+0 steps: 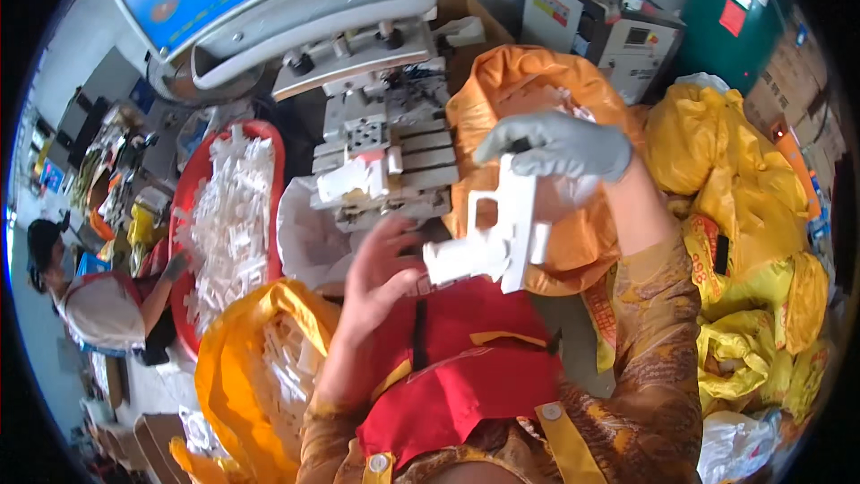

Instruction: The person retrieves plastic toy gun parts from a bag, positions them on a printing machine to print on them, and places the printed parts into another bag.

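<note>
A white moulded plastic part [502, 237], with a square loop and a thick round end, is held up in front of my red apron. My right hand [569, 145], in a grey glove, grips its upper end between thumb and fingers. My left hand [381, 269] is bare, fingers apart, just left of the part's round end; I cannot tell whether the thumb touches it. Beyond, on the metal fixture [365, 136] of a machine, lies another white part [351, 179].
An orange sack [488, 90] stands beyond my right hand. To the left are a red tub [279, 157] heaped with white parts, a yellow-orange sack [224, 350] of similar pieces, and another person [103, 309] reaching into the tub. Yellow sacks [708, 148] pile up at right.
</note>
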Demonstrator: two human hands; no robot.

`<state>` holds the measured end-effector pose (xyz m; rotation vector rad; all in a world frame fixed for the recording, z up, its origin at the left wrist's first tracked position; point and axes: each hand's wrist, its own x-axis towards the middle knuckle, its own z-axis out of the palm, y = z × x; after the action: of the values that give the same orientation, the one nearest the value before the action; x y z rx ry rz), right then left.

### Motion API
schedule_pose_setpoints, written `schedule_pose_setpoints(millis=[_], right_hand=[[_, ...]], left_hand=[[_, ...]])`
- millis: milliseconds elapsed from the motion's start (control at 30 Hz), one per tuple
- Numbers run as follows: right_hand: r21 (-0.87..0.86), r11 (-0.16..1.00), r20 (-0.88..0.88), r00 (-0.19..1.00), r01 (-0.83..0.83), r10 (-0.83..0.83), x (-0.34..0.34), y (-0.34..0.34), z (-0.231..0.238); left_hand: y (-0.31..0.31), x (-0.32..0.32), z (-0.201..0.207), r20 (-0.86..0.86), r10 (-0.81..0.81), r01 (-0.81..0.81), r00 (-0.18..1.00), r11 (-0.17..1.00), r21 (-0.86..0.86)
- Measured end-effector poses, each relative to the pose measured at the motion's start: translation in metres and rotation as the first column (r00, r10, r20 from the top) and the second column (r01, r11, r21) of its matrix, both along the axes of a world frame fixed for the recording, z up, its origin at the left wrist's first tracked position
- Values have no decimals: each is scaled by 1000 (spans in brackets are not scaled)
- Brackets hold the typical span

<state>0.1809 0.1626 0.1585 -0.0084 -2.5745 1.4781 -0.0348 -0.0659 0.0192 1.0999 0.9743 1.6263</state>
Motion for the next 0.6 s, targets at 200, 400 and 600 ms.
schedule_pose_setpoints(millis=[200,400,600], right_hand=[[429,790,-267,897,439,-353,-23,-63,-54],[588,749,-179,952,305,-247,-11,-114,-97],[572,647,-334,863,504,-378,-19,-125,-114]], left_hand=[[-1,20,-9,278,-8,97,961,947,-307],[-23,-11,-14,387,93,30,917,953,-301],[-8,-19,-12,456,27,112,890,955,-276]])
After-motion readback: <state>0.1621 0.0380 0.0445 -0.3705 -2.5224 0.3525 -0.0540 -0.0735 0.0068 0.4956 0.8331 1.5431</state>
